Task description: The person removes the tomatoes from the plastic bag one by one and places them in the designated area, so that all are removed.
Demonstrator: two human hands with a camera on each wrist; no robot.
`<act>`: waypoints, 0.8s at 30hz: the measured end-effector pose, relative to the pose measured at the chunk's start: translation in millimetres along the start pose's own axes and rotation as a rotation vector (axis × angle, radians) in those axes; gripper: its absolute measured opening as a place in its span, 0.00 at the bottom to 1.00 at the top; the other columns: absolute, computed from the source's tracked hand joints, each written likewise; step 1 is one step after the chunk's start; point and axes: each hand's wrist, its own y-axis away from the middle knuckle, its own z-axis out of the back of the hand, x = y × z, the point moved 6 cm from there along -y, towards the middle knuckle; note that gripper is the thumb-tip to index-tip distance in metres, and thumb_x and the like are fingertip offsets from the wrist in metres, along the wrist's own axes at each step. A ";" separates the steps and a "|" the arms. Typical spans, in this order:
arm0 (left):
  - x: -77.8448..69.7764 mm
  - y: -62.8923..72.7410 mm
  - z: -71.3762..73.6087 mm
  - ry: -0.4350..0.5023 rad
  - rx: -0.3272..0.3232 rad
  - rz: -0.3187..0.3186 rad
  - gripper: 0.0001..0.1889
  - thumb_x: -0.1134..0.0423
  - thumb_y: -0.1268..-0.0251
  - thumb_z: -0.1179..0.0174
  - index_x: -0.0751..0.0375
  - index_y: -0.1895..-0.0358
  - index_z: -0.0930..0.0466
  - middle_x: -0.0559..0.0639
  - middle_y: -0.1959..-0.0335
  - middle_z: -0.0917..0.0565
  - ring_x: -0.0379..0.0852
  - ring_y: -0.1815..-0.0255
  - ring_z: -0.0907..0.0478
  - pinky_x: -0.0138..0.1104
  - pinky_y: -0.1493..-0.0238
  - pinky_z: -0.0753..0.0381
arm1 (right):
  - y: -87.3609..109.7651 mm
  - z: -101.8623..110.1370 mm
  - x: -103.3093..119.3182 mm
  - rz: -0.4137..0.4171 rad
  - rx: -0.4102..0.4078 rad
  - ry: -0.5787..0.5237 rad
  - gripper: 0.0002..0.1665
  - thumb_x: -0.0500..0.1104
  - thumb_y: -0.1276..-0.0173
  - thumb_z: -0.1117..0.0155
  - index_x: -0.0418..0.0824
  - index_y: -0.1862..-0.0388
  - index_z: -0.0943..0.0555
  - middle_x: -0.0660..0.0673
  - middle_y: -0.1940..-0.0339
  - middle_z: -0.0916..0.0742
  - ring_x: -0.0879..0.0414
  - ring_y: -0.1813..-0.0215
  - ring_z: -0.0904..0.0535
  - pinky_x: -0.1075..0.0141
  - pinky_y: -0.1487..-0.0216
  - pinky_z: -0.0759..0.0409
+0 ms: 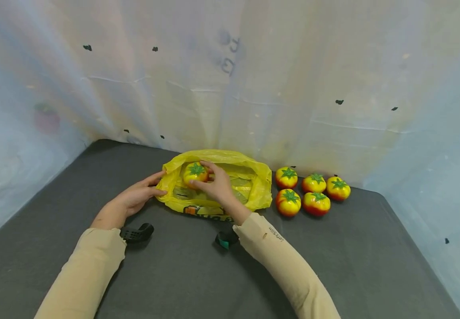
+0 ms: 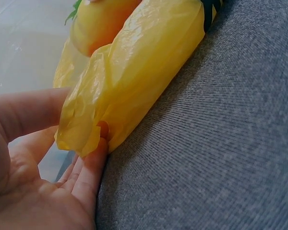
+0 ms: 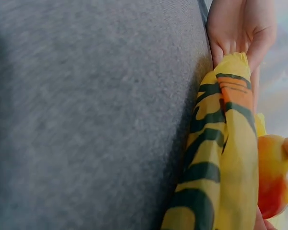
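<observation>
A yellow plastic bag [image 1: 261, 186] lies on the grey table with its mouth spread wide. My left hand [image 1: 136, 197] holds the bag's left end, thumb on one side of the plastic and fingers on the other, as the left wrist view shows. Within the bag's mouth, near that left end, my right hand [image 1: 218, 184] grips a yellow and red tomato [image 1: 192, 172] with a green star-shaped top. The right wrist view catches the same tomato [image 3: 271, 175] between fingertips, just behind the bag's printed side [image 3: 206, 158].
Right of the bag sit several similar tomatoes [image 1: 288, 202] in two rows. Pale sheeting [image 1: 253, 88] hangs along the table's back and sides. Black wrist straps [image 1: 137, 233] show at both sleeves, close over the table [image 1: 182, 274].
</observation>
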 end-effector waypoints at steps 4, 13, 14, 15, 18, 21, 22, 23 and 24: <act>-1.1 1.0 -0.4 0.003 0.001 0.007 0.42 0.65 0.28 0.49 0.50 0.22 0.69 0.68 0.24 0.70 0.67 0.24 0.69 0.59 0.27 0.64 | 4.8 2.8 -1.5 0.005 0.018 0.006 0.37 0.49 0.39 0.29 0.52 0.31 0.30 0.41 0.34 0.26 0.42 0.36 0.27 0.54 0.45 0.21; 0.6 0.6 1.4 -0.010 -0.005 0.011 0.43 0.64 0.29 0.47 0.48 0.22 0.69 0.68 0.24 0.71 0.68 0.24 0.71 0.60 0.28 0.65 | 14.9 11.0 -2.7 0.012 0.028 0.027 0.37 0.50 0.39 0.30 0.54 0.30 0.30 0.41 0.35 0.25 0.43 0.36 0.27 0.54 0.46 0.21; 1.0 0.3 1.7 -0.009 -0.002 0.010 0.43 0.64 0.29 0.48 0.48 0.22 0.69 0.68 0.24 0.71 0.68 0.24 0.71 0.60 0.28 0.65 | 15.7 11.9 -2.8 0.011 0.028 0.028 0.37 0.50 0.39 0.30 0.55 0.30 0.30 0.41 0.36 0.25 0.44 0.36 0.26 0.54 0.46 0.20; 1.1 0.3 1.9 -0.009 0.001 0.008 0.43 0.64 0.29 0.48 0.48 0.22 0.69 0.68 0.24 0.72 0.68 0.24 0.71 0.60 0.28 0.65 | 16.6 12.8 -3.0 0.009 0.030 0.023 0.37 0.50 0.39 0.30 0.55 0.30 0.30 0.41 0.36 0.25 0.44 0.36 0.26 0.55 0.47 0.20; 1.0 0.4 1.7 -0.010 0.013 0.000 0.43 0.64 0.28 0.48 0.49 0.22 0.70 0.68 0.24 0.72 0.68 0.24 0.71 0.60 0.28 0.64 | 19.1 15.8 -4.0 0.009 0.028 0.017 0.37 0.50 0.39 0.30 0.55 0.30 0.31 0.41 0.35 0.26 0.44 0.37 0.26 0.55 0.48 0.20; 0.0 1.3 0.8 -0.020 0.014 -0.005 0.43 0.63 0.28 0.48 0.49 0.22 0.70 0.68 0.24 0.72 0.68 0.24 0.71 0.60 0.28 0.64 | 22.0 20.1 -5.5 0.010 0.021 0.011 0.37 0.50 0.39 0.30 0.55 0.30 0.31 0.42 0.35 0.26 0.45 0.37 0.26 0.54 0.49 0.20; -0.3 1.6 0.5 -0.024 0.013 -0.006 0.43 0.63 0.28 0.48 0.49 0.22 0.70 0.68 0.24 0.72 0.68 0.24 0.71 0.60 0.28 0.63 | 22.9 21.7 -6.0 0.010 0.017 0.014 0.37 0.50 0.39 0.30 0.55 0.31 0.30 0.42 0.35 0.26 0.45 0.37 0.26 0.54 0.49 0.20; -0.8 2.0 0.5 -0.031 0.014 -0.008 0.43 0.63 0.28 0.48 0.49 0.22 0.70 0.68 0.24 0.72 0.68 0.24 0.71 0.60 0.28 0.63 | 23.8 23.3 -6.5 0.012 0.012 0.019 0.37 0.50 0.39 0.30 0.55 0.31 0.30 0.42 0.35 0.26 0.45 0.37 0.26 0.54 0.49 0.20; -0.9 2.2 0.3 -0.033 0.012 -0.007 0.43 0.63 0.28 0.48 0.49 0.22 0.70 0.68 0.24 0.72 0.68 0.24 0.71 0.60 0.28 0.63 | 24.7 24.9 -7.0 0.012 0.010 0.020 0.37 0.50 0.39 0.30 0.56 0.31 0.30 0.42 0.35 0.25 0.45 0.37 0.26 0.54 0.49 0.20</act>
